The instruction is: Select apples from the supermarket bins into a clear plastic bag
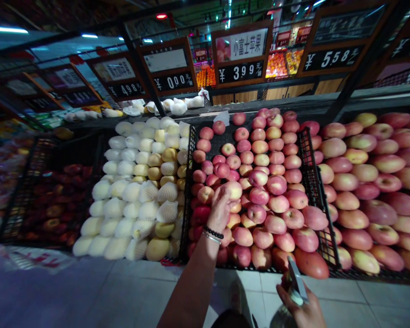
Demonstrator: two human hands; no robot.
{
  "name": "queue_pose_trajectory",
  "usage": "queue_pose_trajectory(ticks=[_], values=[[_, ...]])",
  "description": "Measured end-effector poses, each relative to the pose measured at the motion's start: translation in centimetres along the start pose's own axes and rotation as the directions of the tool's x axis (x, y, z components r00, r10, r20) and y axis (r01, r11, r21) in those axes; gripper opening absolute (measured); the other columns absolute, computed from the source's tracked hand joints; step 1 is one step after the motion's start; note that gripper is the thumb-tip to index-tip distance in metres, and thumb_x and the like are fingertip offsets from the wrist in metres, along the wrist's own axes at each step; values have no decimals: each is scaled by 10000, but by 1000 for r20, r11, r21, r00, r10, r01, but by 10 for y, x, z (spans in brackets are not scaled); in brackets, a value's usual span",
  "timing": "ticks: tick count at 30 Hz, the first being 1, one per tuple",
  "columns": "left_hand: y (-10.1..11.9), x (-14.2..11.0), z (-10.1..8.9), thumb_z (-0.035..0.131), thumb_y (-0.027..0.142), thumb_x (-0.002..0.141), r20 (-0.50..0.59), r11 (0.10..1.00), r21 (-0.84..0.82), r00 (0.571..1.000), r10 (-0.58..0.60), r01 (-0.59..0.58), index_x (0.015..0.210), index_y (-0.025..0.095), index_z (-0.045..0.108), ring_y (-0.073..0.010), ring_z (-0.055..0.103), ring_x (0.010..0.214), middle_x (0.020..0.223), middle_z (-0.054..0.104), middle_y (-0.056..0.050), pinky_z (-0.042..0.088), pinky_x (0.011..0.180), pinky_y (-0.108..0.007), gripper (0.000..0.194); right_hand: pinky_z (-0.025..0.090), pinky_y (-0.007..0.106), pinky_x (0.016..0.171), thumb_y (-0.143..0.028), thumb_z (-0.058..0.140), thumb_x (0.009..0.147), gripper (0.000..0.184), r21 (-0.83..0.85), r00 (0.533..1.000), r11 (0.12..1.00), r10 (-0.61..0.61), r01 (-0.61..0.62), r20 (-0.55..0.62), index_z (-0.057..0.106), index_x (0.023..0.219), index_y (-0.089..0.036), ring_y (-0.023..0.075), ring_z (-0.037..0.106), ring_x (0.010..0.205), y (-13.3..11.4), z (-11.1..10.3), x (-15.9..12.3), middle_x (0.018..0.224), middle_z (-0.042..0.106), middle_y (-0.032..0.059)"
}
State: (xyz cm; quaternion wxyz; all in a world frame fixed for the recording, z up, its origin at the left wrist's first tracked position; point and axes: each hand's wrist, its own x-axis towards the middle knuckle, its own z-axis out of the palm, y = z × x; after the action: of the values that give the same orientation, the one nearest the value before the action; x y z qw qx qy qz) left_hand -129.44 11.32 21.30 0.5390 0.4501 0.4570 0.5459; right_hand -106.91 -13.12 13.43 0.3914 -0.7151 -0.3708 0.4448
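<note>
My left hand [219,208] reaches into a black crate [310,182] of small pink-red apples and closes round one apple [233,190] near the crate's left middle. A dark bead bracelet and a silver one sit on that wrist. My right hand [302,310] is low at the frame's bottom right, above the floor, fingers wrapped round a phone [296,279] held edge-up. The apples around the held one lie in loose rows.
Left of the apples a crate holds pears [136,191], many in white foam nets. Larger apples [372,182] fill the right bin, dark red fruit [58,200] the far left. Price boards [241,72] hang behind. Tiled floor [123,291] runs along the front.
</note>
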Motion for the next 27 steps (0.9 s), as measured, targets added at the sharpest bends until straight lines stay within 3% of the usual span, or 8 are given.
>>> queue_pose_trajectory(ticks=[2,5,9,13,17,22,25,27], values=[[2,-5,0,574,705,1066,61,942,-307,990,-125,137,1311,237,664,-291,758,1192,1307,758,-136,632,1091,-505,536,651,348,750,-672,851,694,517,-5,999,999,37,-37,31,778,899,-203,290,793,763,-1,2,1,807,838,61],[4,-11,-1,720,629,1026,191,711,-629,949,-250,314,1281,175,717,-287,782,1165,1287,804,-161,639,1076,-439,520,647,360,745,-697,852,684,524,-18,997,999,46,-45,65,762,869,-214,297,782,751,-6,6,2,780,822,54],[4,-14,-2,664,613,1067,233,577,-726,922,-308,376,1337,158,720,-295,805,1143,1315,814,-167,689,1016,-436,532,641,350,712,-684,856,700,492,-18,996,1000,27,-25,86,750,860,-231,285,769,725,-14,9,1,770,817,42],[4,-12,-6,537,599,1132,229,480,-790,910,-345,380,1417,96,682,-292,810,1175,1298,816,-196,716,956,-359,596,645,348,725,-678,835,718,488,-25,998,1000,13,-11,67,756,889,-228,282,769,741,-15,10,-1,790,819,43],[10,-11,-7,475,581,1156,220,431,-815,895,-387,387,1456,77,658,-303,817,1151,1298,814,-220,741,889,-372,615,635,341,695,-701,834,710,504,-25,998,1000,10,-9,63,738,852,-227,273,753,704,-10,10,-2,748,798,42],[13,-10,-6,530,565,1137,207,428,-814,884,-419,394,1414,102,688,-300,826,1088,1288,816,-213,745,839,-372,562,639,334,695,-723,862,675,544,0,998,999,33,-33,49,761,860,-221,278,763,714,-10,10,-3,759,818,49],[12,-8,-5,588,538,1116,160,490,-789,894,-419,370,1383,127,702,-305,813,1135,1316,805,-213,733,891,-387,504,638,339,702,-698,891,661,540,39,998,998,48,-49,34,771,874,-216,282,769,720,-11,9,-3,774,829,55],[12,-4,-5,618,539,1095,83,598,-729,909,-407,334,1370,147,705,-315,801,1173,1344,791,-219,724,922,-415,487,636,346,711,-685,898,664,538,55,998,997,55,-57,31,771,888,-213,286,770,729,-8,8,-2,786,834,59]])
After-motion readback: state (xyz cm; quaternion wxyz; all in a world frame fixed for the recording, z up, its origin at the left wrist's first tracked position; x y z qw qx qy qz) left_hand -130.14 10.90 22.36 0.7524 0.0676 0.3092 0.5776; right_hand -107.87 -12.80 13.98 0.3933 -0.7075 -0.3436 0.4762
